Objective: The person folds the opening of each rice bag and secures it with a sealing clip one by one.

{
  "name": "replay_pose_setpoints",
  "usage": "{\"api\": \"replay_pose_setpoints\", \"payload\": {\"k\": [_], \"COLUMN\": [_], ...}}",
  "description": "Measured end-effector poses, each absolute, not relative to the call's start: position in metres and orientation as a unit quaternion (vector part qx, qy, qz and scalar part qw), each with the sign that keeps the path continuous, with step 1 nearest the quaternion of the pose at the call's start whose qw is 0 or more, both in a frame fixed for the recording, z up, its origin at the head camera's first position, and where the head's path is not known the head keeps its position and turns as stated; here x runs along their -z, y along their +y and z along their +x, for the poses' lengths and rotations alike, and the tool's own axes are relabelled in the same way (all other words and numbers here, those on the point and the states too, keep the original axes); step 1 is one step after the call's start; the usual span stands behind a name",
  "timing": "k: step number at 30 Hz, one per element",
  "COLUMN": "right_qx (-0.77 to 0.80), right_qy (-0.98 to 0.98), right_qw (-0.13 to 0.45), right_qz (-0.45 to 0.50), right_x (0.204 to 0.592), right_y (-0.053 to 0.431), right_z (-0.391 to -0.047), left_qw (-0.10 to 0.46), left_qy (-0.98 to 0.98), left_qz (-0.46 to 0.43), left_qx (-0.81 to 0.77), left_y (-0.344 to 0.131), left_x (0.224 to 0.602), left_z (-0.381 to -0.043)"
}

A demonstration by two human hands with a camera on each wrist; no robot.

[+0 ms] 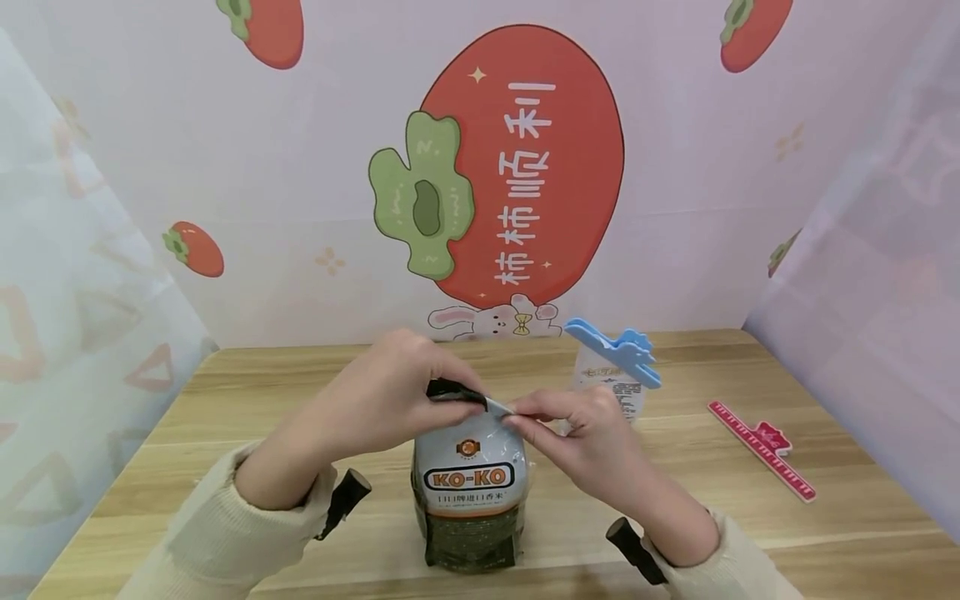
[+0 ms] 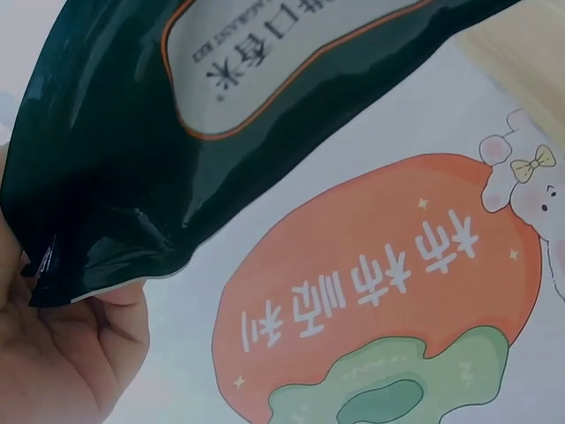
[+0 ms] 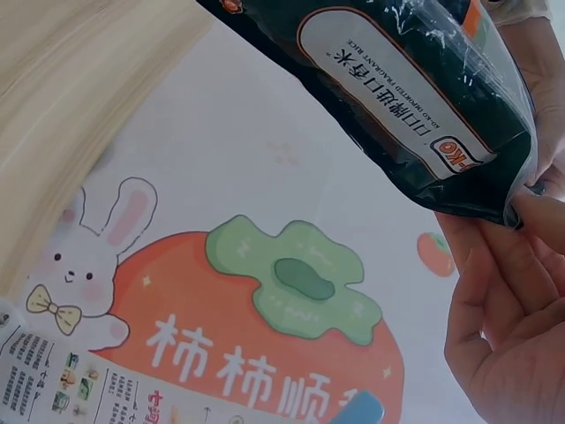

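Note:
A rice bag (image 1: 471, 475) stands upright on the table, dark green below and pale above with a KO-KO label. My left hand (image 1: 386, 400) pinches its top edge at the left, where a black fold shows under the fingers. At the right end of that edge, my right hand (image 1: 588, 429) pinches the pale film between thumb and forefinger. From the left wrist, the bag's dark corner (image 2: 97, 238) meets my left hand (image 2: 79, 353). The right wrist view has my right hand (image 3: 512, 309) at the bag's top edge (image 3: 508, 208).
Behind my right hand stands a white printed packet (image 1: 630, 400) with a blue sealing clip (image 1: 615, 350) across its top. A pink sealing clip (image 1: 765, 450) lies on the wooden table (image 1: 300, 533) at the right. A printed cloth backdrop (image 1: 675, 250) closes off the back.

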State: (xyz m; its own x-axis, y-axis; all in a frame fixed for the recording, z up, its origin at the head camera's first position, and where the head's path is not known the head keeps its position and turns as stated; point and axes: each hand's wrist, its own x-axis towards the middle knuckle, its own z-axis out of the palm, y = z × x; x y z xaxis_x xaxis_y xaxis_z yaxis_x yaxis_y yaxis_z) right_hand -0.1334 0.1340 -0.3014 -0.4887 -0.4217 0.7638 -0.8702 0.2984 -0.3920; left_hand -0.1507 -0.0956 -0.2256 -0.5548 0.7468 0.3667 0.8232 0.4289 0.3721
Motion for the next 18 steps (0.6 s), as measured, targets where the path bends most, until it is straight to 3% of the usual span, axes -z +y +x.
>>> {"api": "replay_pose_setpoints", "payload": {"k": [10,18], "right_qx": [-0.415,-0.415], "right_qy": [-0.762,-0.793], "right_qw": [0.265,0.282], "right_qz": [0.42,0.345], "right_x": [0.302,0.304], "right_y": [0.137,0.153], "right_z": [-0.132,-0.123], "left_qw": [0.074,0.068], "left_qy": [-0.836,-0.838], "left_qz": [-0.461,-0.45], "left_qx": [0.289,0.299], "left_y": [-0.096,-0.097], "left_x": [0.229,0.231], "left_z": [-0.149,-0.15]}}
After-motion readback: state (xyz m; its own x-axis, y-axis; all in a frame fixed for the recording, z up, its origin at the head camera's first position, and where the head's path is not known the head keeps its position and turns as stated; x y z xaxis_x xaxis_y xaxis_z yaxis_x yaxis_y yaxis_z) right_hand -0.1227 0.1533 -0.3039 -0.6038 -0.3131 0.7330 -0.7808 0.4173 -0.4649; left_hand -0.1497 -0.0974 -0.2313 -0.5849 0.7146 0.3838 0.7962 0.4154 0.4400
